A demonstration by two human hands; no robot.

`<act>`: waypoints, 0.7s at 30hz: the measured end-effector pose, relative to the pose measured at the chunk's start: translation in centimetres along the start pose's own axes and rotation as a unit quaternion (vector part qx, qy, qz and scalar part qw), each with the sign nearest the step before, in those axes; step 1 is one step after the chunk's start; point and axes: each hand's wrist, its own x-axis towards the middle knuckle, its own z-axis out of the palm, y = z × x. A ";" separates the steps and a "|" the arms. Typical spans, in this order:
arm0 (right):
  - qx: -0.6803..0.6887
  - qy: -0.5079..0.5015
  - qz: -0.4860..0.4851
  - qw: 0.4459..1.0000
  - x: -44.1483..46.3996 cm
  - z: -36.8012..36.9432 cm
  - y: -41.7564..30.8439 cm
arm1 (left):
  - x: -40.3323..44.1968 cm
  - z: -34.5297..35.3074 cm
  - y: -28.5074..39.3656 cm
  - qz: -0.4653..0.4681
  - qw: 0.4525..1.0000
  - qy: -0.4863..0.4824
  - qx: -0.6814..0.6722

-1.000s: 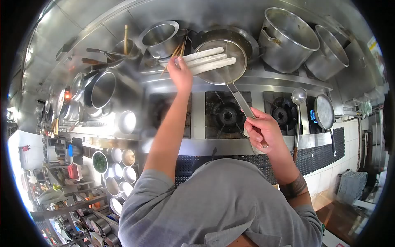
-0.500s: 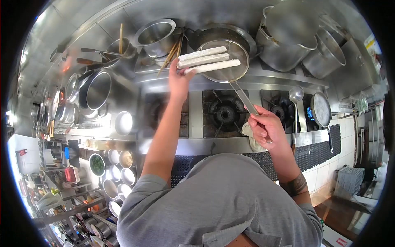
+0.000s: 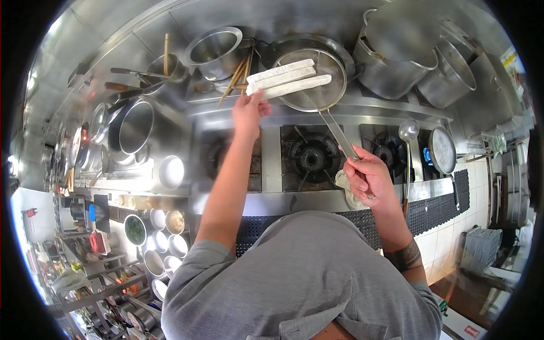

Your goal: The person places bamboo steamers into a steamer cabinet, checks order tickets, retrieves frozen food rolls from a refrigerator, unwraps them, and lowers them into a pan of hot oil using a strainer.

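Three long white sticks (image 3: pixel 290 79), frosted-looking, lie across the round mesh strainer (image 3: pixel 326 97), their left ends jutting past its rim. At those ends is my left hand (image 3: pixel 248 116), fingers apart, a fingertip touching the lowest stick near its end. My right hand (image 3: pixel 368 177) is wrapped round the strainer's long metal handle. The strainer is over the back of the stove, in front of a dark wok (image 3: pixel 309 46).
Below the strainer is a burner (image 3: pixel 311 160). Large pots (image 3: pixel 385 73) stand at the back right. A ladle (image 3: pixel 408 131) and a small pan (image 3: pixel 442 150) over a blue flame are at right. Several containers (image 3: pixel 153 260) and a big pot (image 3: pixel 136 127) occupy the left.
My left hand has drawn down from the sticks, leaving their left ends uncovered; its grip has loosened. The sticks and strainer have shifted slightly right. My right hand keeps its hold.
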 end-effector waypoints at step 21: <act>0.024 0.023 -0.010 0.999 0.4 -0.3 0.0 | -1.0 -0.7 -0.1 -0.015 0.996 -0.081 -0.034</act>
